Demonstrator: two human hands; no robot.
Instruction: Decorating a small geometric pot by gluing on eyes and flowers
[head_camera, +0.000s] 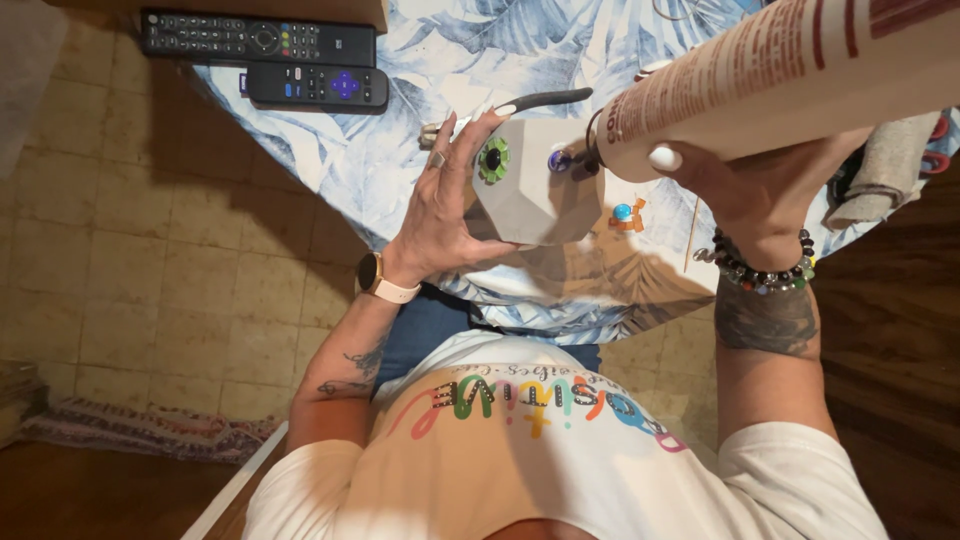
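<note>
My left hand (445, 205) cups the left side of a pale grey faceted pot (535, 185) that stands on a table with a blue leaf-print cloth (400, 140). A green flower-shaped gem with a dark centre (492, 160) sits on the pot by my fingertips, and a purple gem (558, 160) is stuck further right. My right hand (760, 190) grips a large beige adhesive tube (790, 80), tilted with its nozzle end down at the pot's right side, near the purple gem.
Two black remote controls (300, 62) lie at the table's far left. A small blue and orange piece (627, 215) and a thin wooden stick (690, 235) rest right of the pot. Dark-handled pliers (545, 100) lie behind it. Tiled floor is to the left.
</note>
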